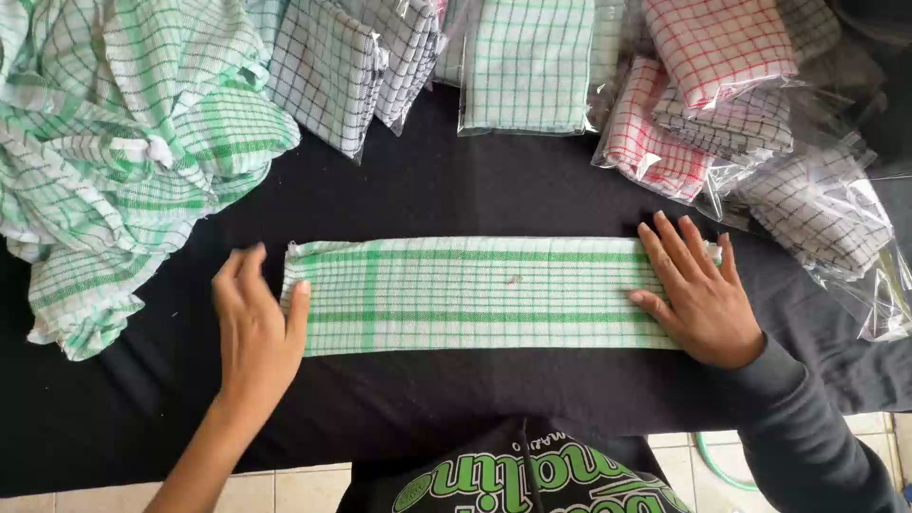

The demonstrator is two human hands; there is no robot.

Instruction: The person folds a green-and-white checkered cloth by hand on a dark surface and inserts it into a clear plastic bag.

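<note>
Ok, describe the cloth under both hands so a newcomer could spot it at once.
On the black table cover, between the left hand and right hand, lies a green-checked cloth. Unlike the crumpled pile and bagged cloths, it is folded into one long flat strip.

Green-checked cloth (475,294), folded long, flat

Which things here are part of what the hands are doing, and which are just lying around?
In hand:
- folded green-checked cloth strip on the black table cover
- left hand at its left end, thumb touching
- right hand flat on its right end

Lying about:
- loose heap of green-checked cloths
- bagged folded cloths: grey, green, red
</note>
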